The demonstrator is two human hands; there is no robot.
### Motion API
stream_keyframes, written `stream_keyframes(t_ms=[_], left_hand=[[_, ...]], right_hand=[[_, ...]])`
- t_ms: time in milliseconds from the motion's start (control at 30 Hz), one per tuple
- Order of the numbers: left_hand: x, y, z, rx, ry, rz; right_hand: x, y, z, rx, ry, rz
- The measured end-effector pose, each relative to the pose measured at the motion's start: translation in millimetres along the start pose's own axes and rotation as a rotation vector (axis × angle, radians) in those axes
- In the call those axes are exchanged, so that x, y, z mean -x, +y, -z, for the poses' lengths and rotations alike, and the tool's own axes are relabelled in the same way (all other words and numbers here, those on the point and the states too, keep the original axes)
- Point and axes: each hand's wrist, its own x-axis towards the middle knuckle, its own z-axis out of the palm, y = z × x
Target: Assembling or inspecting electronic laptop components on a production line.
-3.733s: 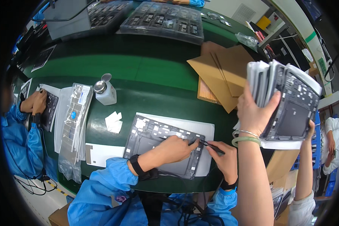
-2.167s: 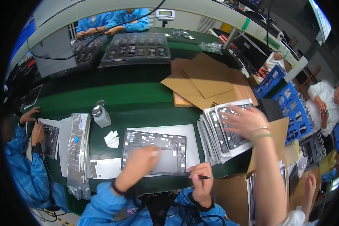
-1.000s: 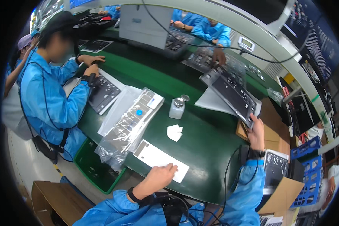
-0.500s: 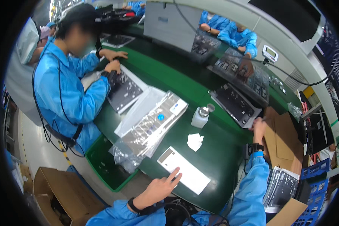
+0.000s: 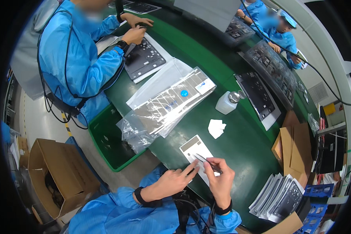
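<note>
A white rectangular card (image 5: 191,146) with a grey-brown strip at its far end lies on the green table in front of me. My left hand (image 5: 174,182) reaches over its near part, index finger stretched out onto the card and holding nothing. Dark pointed tweezers (image 5: 209,160) are pinched in my right hand (image 5: 221,180), their tips just above the card by my left fingertips. Beyond the card sit a crumpled white wipe (image 5: 216,128) and a white bottle (image 5: 227,103) with a metal cap.
Left of the card are plastic-wrapped strip sheets (image 5: 171,103) and a green bin (image 5: 105,150). Far right lies a black panel (image 5: 257,95); nearer, a stack of panel sheets (image 5: 275,199) and cardboard (image 5: 296,152). A co-worker (image 5: 80,54) works on another dark panel (image 5: 146,58).
My right hand has come from the far-right panel to the card and now shows tweezers. My left hand stays by the card. The view has shifted.
</note>
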Motion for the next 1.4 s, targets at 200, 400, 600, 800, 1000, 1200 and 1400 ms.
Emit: stream_keyframes(t_ms=[200,400,600,800,1000,1200,1400], left_hand=[[3.4,1.1,0.1,0.005,-0.02,0.005],[2.4,0.2,3.0,0.004,-0.044,-0.023],[4.6,-1.6,-5.3,-0.002,-0.047,-0.033],[-0.4,-0.1,4.8,-0.016,-0.039,-0.013],[-1.2,0.3,7.4,0.004,-0.037,0.025],[-6.5,-37.3,27.9,0.16,0.353,0.265],[-28.0,-53.4,21.7,-0.046,0.049,0.169]], right_hand=[[0.2,-3.3,-12.0,0.293,-0.057,0.188],[-3.1,8.3,-24.8,0.357,-0.022,0.269],[-4.0,12.1,-26.0,0.433,-0.063,0.307],[-3.9,12.2,-22.5,0.252,0.069,0.178],[-12.9,22.0,-24.6,0.061,0.065,-0.027],[-6.2,23.9,-28.0,0.164,0.06,0.035],[10.5,-9.3,0.8,0.387,0.123,0.288]])
